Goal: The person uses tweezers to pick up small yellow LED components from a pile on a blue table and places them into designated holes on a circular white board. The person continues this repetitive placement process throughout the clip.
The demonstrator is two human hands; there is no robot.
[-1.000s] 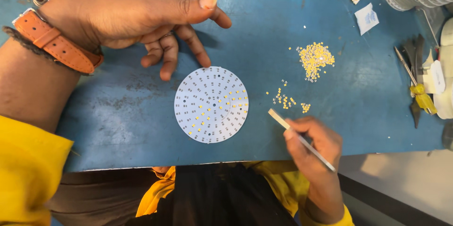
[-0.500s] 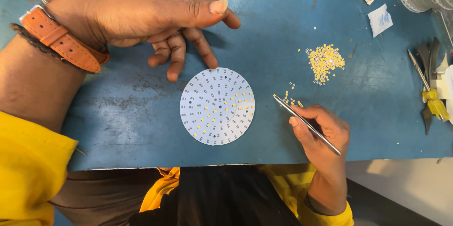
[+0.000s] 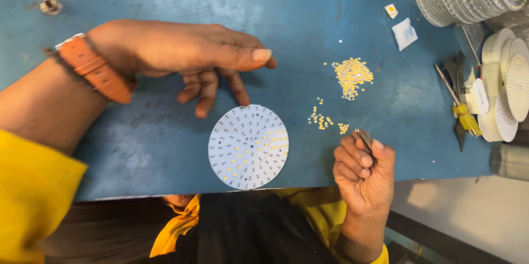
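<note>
Right hand (image 3: 365, 173) pinching slim metal tweezers (image 3: 364, 139), fingers curled shut round the shank, tip poking up and left past the thumb. Nothing visible at the tip; too small to be sure. Small scatter of yellow chips (image 3: 321, 119) just up-left of the tip, near, not touching. Bigger yellow chip pile (image 3: 352, 76) farther up the table, same general line. Round white board (image 3: 248, 146) left of the grip, flat on the blue table (image 3: 138, 148), near the front edge, partly filled with yellow chips on its lower right half. Tweezers' long axis running diagonal, lower right to upper left, aimed between scatter and board. Right hand clearly nearer to both.

Left hand (image 3: 182, 57) above the board, palm down, fingers loosely spread and bent, holding nothing, fingertips just short of the board's top rim. Orange watch strap (image 3: 93, 68) on that wrist.

No obstacle between tip and scatter, or tip and board. Off right: second tool with yellow handle (image 3: 460, 112), stacks of white discs (image 3: 501, 104), small white packet (image 3: 405, 33). Well apart from the grip.
</note>
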